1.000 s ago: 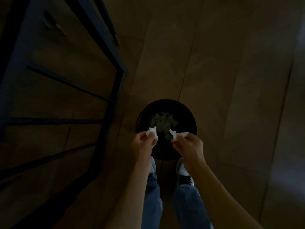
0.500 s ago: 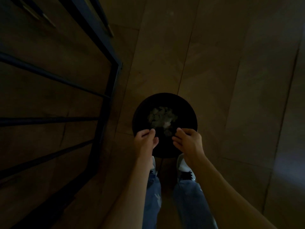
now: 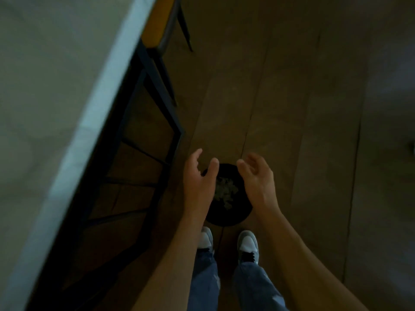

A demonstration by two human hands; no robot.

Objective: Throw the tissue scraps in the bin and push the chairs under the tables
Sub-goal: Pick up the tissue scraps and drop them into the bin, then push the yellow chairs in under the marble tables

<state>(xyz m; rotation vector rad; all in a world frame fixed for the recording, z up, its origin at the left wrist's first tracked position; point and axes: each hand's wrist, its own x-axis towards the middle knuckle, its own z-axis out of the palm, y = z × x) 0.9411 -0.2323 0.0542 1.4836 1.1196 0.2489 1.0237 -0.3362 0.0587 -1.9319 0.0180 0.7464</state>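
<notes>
A round black bin point(image 3: 233, 215) stands on the floor just ahead of my feet. Pale tissue scraps point(image 3: 225, 193) lie heaped inside it. My left hand point(image 3: 198, 180) hovers over the bin's left rim, fingers spread and holding nothing. My right hand point(image 3: 258, 176) hovers over the right rim, palm turned inward, also holding nothing. A chair point(image 3: 157, 25) with a yellow seat and dark legs stands at the top, beside the table's edge.
A pale table top point(image 3: 56, 108) fills the left side, with a black metal frame point(image 3: 157, 104) beneath it. Wooden floor point(image 3: 314, 108) stretches to the right. My jeans and grey-white shoes point(image 3: 247, 244) are at the bottom.
Both hands held white tissue scraps over the bin, then let them fall in. The hands have spread apart and lifted. The view has tilted up, bringing the table top and chair into sight.
</notes>
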